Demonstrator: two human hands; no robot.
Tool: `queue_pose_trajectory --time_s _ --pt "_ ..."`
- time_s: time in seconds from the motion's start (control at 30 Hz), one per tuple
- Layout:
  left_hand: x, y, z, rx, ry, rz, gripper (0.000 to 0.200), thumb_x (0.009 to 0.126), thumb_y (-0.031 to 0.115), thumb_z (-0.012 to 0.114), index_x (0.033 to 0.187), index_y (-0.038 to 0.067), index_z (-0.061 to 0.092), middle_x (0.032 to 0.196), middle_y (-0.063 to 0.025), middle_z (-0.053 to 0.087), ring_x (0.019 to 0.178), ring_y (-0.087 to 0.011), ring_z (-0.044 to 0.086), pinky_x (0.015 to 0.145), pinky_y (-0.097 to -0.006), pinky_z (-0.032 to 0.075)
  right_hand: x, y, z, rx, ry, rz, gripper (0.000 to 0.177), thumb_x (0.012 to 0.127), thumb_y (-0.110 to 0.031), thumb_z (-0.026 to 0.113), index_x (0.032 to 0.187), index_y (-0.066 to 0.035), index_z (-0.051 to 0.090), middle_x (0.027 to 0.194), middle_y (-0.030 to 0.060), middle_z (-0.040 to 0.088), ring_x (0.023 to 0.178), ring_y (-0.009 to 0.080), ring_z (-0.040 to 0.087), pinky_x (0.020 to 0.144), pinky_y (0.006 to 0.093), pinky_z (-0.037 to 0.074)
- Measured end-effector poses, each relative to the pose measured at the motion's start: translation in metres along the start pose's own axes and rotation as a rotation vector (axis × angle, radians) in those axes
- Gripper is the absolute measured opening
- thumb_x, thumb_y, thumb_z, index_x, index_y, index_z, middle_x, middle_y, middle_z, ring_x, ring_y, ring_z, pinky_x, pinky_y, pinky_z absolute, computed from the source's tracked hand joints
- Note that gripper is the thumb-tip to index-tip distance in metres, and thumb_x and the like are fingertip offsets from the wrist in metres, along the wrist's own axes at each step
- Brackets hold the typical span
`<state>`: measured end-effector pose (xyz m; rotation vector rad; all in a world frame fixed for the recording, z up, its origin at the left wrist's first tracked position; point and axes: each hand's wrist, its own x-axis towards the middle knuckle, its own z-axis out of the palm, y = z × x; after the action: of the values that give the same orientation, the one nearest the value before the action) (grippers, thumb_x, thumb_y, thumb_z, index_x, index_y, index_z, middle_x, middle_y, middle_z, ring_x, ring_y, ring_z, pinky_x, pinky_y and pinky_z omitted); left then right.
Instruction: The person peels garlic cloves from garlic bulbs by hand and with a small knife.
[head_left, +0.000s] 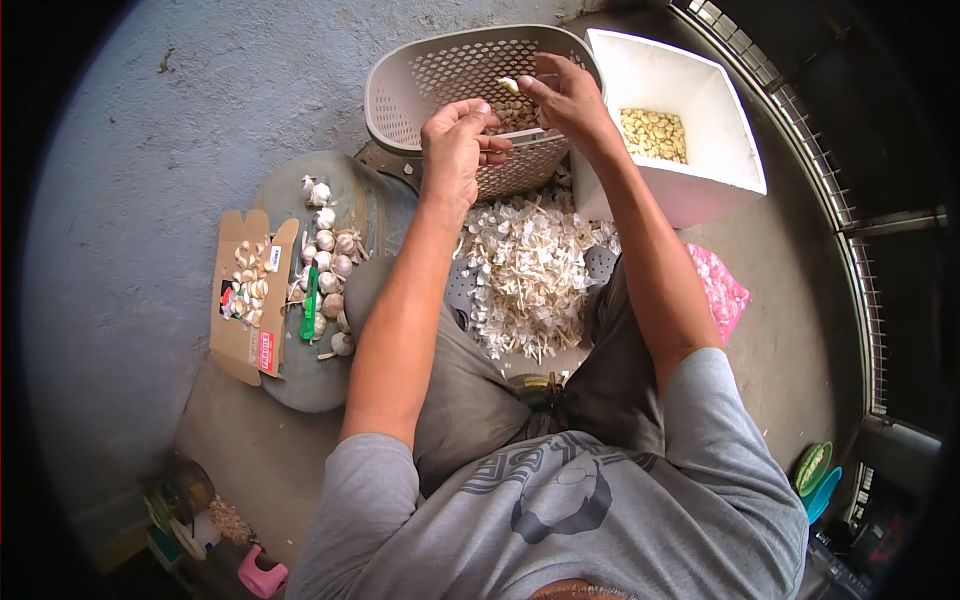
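My right hand (pixel 572 98) is over the slatted grey basket (pixel 390 112), pinching a pale peeled garlic clove (pixel 509 86) between thumb and finger. Just left of it, my left hand (pixel 456 145) is closed with the fingers curled; what it holds, if anything, is too small to make out. Inside the basket, below my hands, lie brownish unpeeled cloves (pixel 517 116). A white box (pixel 720 130) to the right contains many peeled cloves (pixel 653 135).
A heap of garlic skins (pixel 530 270) covers the floor between my legs. On a round stool (pixel 300 385) at left are whole garlic bulbs (pixel 326 240), a green box cutter (pixel 309 305) and a cardboard box (pixel 236 345) with cloves. A pink bag (pixel 722 290) lies right.
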<state>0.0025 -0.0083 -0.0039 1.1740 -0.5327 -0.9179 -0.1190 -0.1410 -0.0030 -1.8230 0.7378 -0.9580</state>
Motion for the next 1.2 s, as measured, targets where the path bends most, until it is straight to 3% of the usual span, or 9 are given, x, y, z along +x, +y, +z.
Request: queue_pose_trajectory --time_s 0.13,0.23,0.33,0.4,0.47,0.67,0.8,1.1,1.2 --pt "0.002 -0.005 0.004 0.145 -0.038 0.039 0.03 0.099 0.02 0.068 0.119 -0.002 0.064 0.094 -0.0084 0.067 0.073 -0.0172 0.069 0.053 -0.0286 0.057 -0.012 -0.015 -0.002 0.519 -0.087 0.326 0.063 0.107 -0.05 0.051 0.142 0.002 0.051 0.11 0.0103 0.065 0.092 0.0141 0.062 0.071 0.0282 0.051" --pt "0.006 -0.019 0.01 0.224 -0.1 0.213 0.021 0.099 0.014 0.068 0.109 -0.004 0.069 0.092 -0.0063 0.068 0.075 -0.0137 0.066 0.062 -0.0283 0.054 -0.019 -0.015 0.014 0.713 -0.168 0.291 0.053 0.107 -0.045 0.055 0.134 0.001 0.054 0.098 0.0086 0.063 0.078 0.0149 0.062 0.068 0.0325 0.055" --pt "0.012 -0.026 0.007 0.598 0.068 0.601 0.019 0.1 0.011 0.065 0.105 -0.006 0.071 0.087 -0.007 0.07 0.074 -0.0117 0.065 0.064 -0.0276 0.054 -0.024 -0.013 0.022 0.537 -0.22 0.228 0.044 0.107 -0.038 0.055 0.128 0.001 0.056 0.091 0.0073 0.063 0.075 0.0137 0.061 0.06 0.0311 0.053" --pt "0.011 -0.021 0.008 0.441 0.036 0.503 0.017 0.101 0.011 0.065 0.105 -0.004 0.071 0.084 -0.0048 0.07 0.069 -0.0107 0.064 0.062 -0.026 0.053 -0.024 -0.012 0.022 0.261 -0.261 0.161 0.037 0.109 -0.033 0.054 0.121 0.001 0.058 0.083 0.0064 0.063 0.069 0.0126 0.061 0.055 0.0292 0.051" --pt "0.002 -0.013 0.01 0.216 -0.025 0.309 0.018 0.103 0.013 0.063 0.105 -0.003 0.07 0.079 -0.0032 0.069 0.066 -0.0093 0.063 0.06 -0.0245 0.051 -0.024 -0.007 0.024 0.328 -0.265 0.176 0.035 0.11 -0.031 0.052 0.119 0.001 0.059 0.08 0.006 0.063 0.066 0.0117 0.06 0.054 0.0287 0.05" --pt "0.002 -0.025 0.017 0.208 -0.05 0.292 0.019 0.104 0.015 0.061 0.105 -0.002 0.068 0.084 -0.0051 0.07 0.064 -0.0092 0.062 0.056 -0.026 0.052 -0.021 -0.004 0.038 0.562 0.072 0.144 0.039 0.11 -0.032 0.053 0.112 0.005 0.062 0.083 0.0058 0.064 0.067 0.0102 0.058 0.059 0.0276 0.049" --pt "-0.009 -0.016 0.024 0.152 -0.029 0.19 0.014 0.103 0.008 0.06 0.104 -0.004 0.068 0.087 -0.0073 0.072 0.062 -0.0108 0.064 0.054 -0.0267 0.055 -0.02 -0.001 0.032 0.621 0.106 0.196 0.049 0.109 -0.041 0.053 0.107 0.006 0.065 0.088 0.0063 0.066 0.073 0.0092 0.057 0.061 0.0276 0.049" --pt "0.001 -0.015 0.013 0.166 0.112 0.284 0.01 0.099 0.001 0.061 0.093 -0.005 0.067 0.08 -0.0097 0.071 0.059 -0.0131 0.066 0.05 -0.0285 0.055 -0.027 -0.014 0.028 0.584 -0.063 0.363 0.054 0.106 -0.053 0.05 0.101 -0.001 0.066 0.078 0.0037 0.063 0.063 0.0112 0.059 0.048 0.0273 0.044" --pt "0.011 -0.02 0.005 0.313 0.147 0.384 0.011 0.098 0.002 0.062 0.09 -0.004 0.066 0.076 -0.009 0.07 0.059 -0.0133 0.066 0.049 -0.0282 0.054 -0.029 -0.027 0.024 0.279 -0.226 0.371 0.049 0.108 -0.048 0.051 0.098 -0.002 0.064 0.076 0.0023 0.061 0.055 0.0087 0.054 0.043 0.0261 0.038"
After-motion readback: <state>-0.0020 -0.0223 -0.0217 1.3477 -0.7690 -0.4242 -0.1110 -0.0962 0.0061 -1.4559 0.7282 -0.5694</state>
